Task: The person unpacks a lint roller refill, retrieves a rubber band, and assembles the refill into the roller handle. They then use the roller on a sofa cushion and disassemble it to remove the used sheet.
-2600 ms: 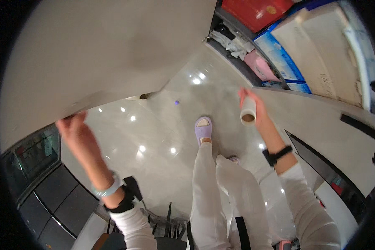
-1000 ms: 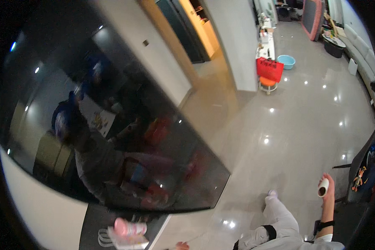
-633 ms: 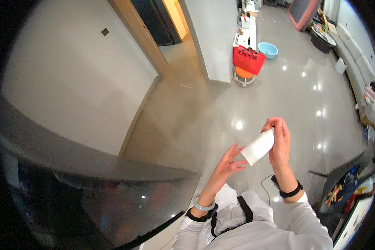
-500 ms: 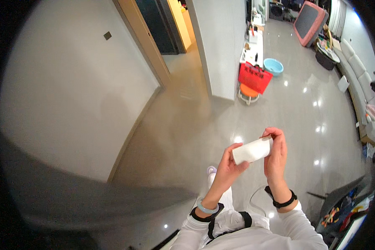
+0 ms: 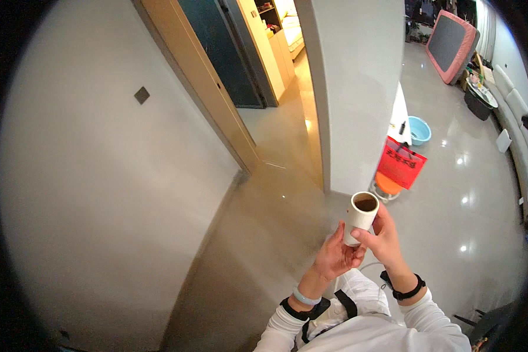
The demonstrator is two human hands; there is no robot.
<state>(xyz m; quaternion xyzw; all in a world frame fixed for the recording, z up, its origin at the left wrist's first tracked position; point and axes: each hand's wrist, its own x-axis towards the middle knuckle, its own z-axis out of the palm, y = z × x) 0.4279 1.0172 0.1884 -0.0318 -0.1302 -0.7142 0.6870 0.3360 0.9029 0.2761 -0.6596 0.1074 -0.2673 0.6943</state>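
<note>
In front of my body both hands hold a short white roll [image 5: 359, 219], probably paper, with a round brown hollow at its upper end. It stands nearly upright, leaning slightly to the right. My left hand [image 5: 333, 257] is closed around its lower end from the left, with fingers curled beneath. From the right, my right hand [image 5: 386, 239] grips its side, the thumb lying across the front and the other fingers partly hidden behind it.
Ahead, a red bag [image 5: 402, 166] rests by an orange stool [image 5: 387, 183] at a pillar [image 5: 358, 105]. Beyond is a blue basin [image 5: 419, 130]. A doorway with a wooden frame [image 5: 234, 117] opens at the left, beside a pale wall [image 5: 100, 193]. A sofa [image 5: 513, 126] lines the right.
The roll has turned from lying sideways to nearly upright, showing its brown hollow end. My right hand has shifted from its end to its side. The view has swung left toward the doorway.
</note>
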